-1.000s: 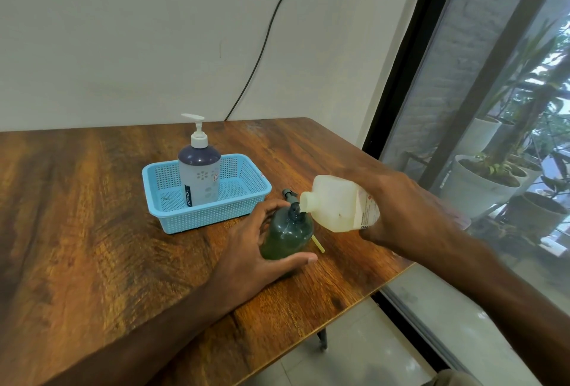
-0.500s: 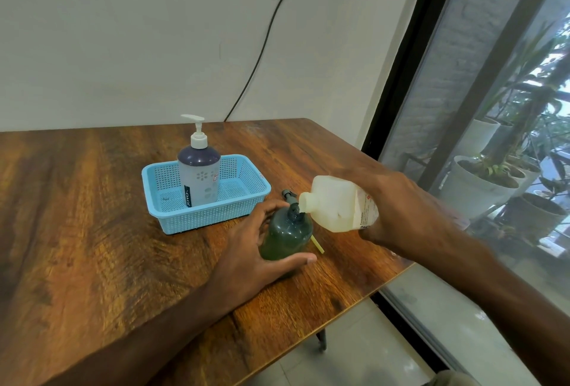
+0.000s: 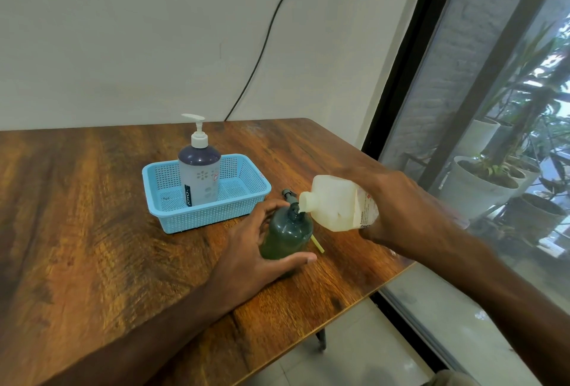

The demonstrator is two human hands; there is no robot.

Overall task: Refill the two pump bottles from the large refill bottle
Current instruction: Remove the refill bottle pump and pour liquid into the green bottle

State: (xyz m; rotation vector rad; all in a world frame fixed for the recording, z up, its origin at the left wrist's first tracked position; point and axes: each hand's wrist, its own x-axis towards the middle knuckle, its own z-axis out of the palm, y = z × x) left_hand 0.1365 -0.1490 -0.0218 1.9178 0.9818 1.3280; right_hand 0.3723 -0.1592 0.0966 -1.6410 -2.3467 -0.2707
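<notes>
Your left hand (image 3: 256, 250) wraps the dark green bottle (image 3: 287, 234), fingers curled behind it and thumb across its near side, holding it upright on the wooden table (image 3: 92, 231) near the right edge. Your right hand (image 3: 401, 209) grips the large pale refill bottle (image 3: 336, 203), which is tipped on its side with its spout at the green bottle's open neck. To the left and farther off, the white-pump bottle (image 3: 200, 176) stands upright in the blue basket (image 3: 172, 209).

The wooden table (image 3: 92, 231) bears a blue basket (image 3: 200, 219), a green bottle (image 3: 287, 237) and a pump (image 3: 286, 193).
</notes>
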